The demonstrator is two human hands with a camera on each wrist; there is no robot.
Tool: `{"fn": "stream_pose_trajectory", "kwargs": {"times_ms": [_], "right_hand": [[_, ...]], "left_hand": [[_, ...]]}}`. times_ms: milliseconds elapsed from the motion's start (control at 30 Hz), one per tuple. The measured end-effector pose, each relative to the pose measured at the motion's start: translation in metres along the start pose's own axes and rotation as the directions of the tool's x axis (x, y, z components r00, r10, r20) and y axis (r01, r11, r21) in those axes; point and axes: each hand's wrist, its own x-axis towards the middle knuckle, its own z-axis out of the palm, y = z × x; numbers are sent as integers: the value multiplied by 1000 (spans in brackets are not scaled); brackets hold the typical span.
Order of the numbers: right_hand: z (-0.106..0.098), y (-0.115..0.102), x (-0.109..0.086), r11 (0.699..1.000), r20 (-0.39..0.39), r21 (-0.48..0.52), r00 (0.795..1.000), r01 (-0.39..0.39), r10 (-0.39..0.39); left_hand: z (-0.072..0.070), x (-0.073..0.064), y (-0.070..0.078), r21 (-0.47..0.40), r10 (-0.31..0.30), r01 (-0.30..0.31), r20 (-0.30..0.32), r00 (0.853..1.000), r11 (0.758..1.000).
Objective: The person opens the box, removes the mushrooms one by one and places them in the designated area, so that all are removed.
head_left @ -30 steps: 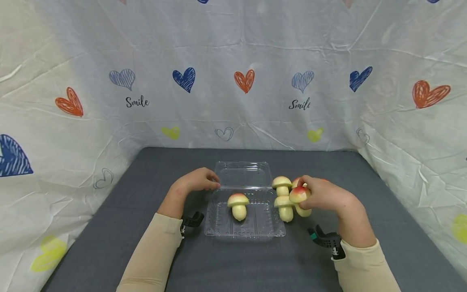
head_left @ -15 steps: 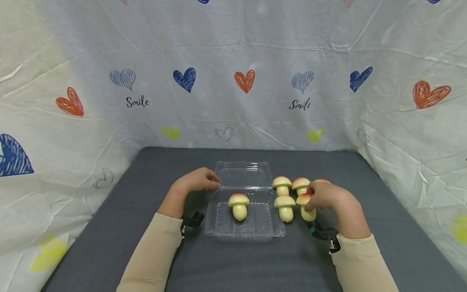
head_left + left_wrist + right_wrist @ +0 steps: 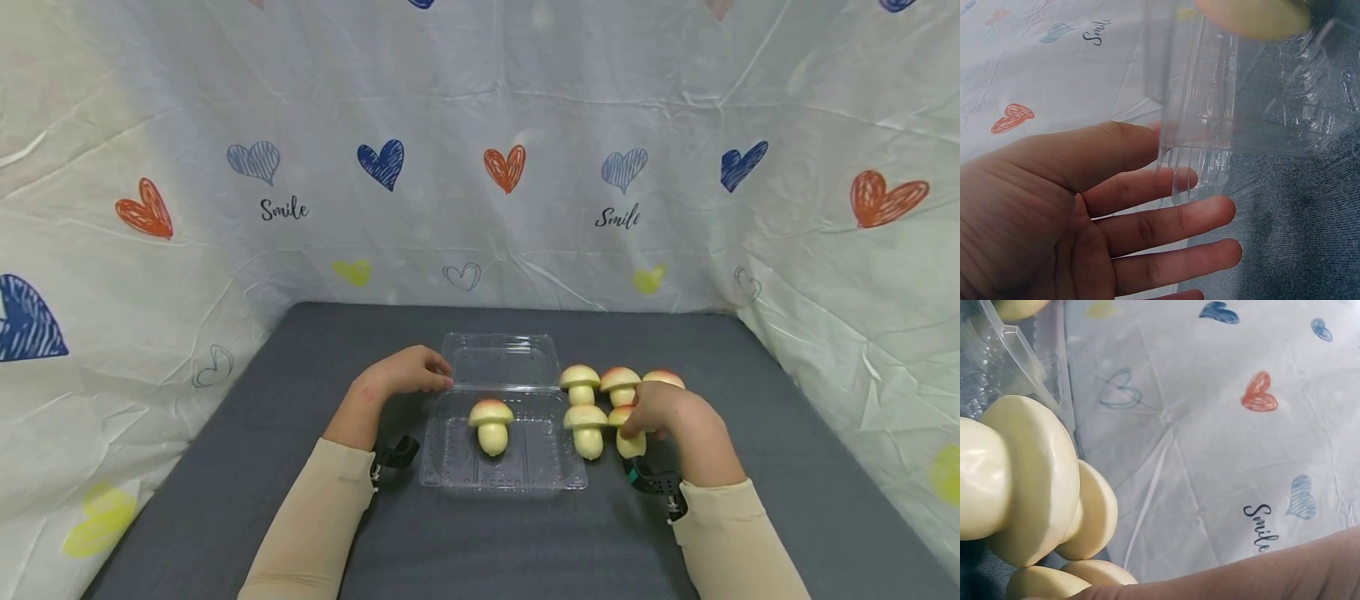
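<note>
A clear plastic clamshell container (image 3: 502,483) lies with its lid (image 3: 501,360) folded back. One yellow mushroom (image 3: 491,429) with a reddish cap rests inside the base. My left hand (image 3: 408,371) pinches the container's left edge near the hinge between thumb and forefinger; the other fingers (image 3: 1175,265) are extended. To the container's right, my right hand (image 3: 678,421) holds a mushroom (image 3: 632,446) by its cap, low beside another mushroom (image 3: 586,429). Part of a further red-capped mushroom is mostly hidden behind that hand. In the right wrist view a pale mushroom (image 3: 1029,481) is close up.
Behind the right hand's work stand a row of mushrooms: one at the lid's corner (image 3: 580,383), a middle one (image 3: 620,383) and a right one (image 3: 665,378). A dark grey cloth (image 3: 480,550) covers the table. White sheeting with hearts encloses the back and sides.
The mushroom in my right hand has come down and slightly right, upright beside the front mushroom, uncovering the row behind. The left hand has stayed put.
</note>
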Motion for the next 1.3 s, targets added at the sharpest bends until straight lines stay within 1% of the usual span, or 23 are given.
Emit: {"fn": "stream_pose_trajectory", "kwargs": {"times_ms": [133,267,333,400,500,633,700,800,867,967,1067,1167,1300], "right_hand": [[0,0,0,1000,-6,8,1000,-14,15],[0,0,0,1000,-15,17,1000,3,-3],[0,-1,-2,999,-26,38,1000,13,-12],[-1,-2,-6,998,-41,62,999,18,-16],[-7,-6,-15,997,-71,69,997,40,-35],[-17,-14,-29,996,-112,24,991,81,-78],[-19,-19,-34,994,-131,19,986,104,-101],[-18,-29,-38,987,-168,18,973,161,-156],[-15,-36,-39,979,-195,10,961,203,-197],[-8,-48,-39,965,-229,-7,939,264,-258],[0,-59,-37,948,-258,-23,914,317,-312],[9,-67,-34,930,-266,-2,896,368,-355],[20,-77,-30,910,-263,32,881,414,-392]], "left_hand": [[0,-2,0,-11,2,-2,-3,1000,1000],[0,-3,0,-13,0,0,-4,1000,1000],[0,-2,0,-7,1,-1,-3,1000,1000],[0,-2,0,-1,5,-5,-1,1000,1000],[1,-1,0,0,6,-6,-2,1000,1000],[1,-1,0,-3,10,-10,-7,1000,1000],[0,-2,1,-3,15,-15,-5,1000,1000],[0,-3,0,-8,12,-12,-3,1000,1000],[0,-3,0,-4,5,-5,-1,1000,1000],[0,-4,0,7,-8,8,-5,1000,1000],[0,-5,0,12,-7,7,-8,1000,1000],[1,-5,1,8,-5,5,-7,1000,1000],[2,-3,2,11,2,-2,-10,1000,1000]]}}
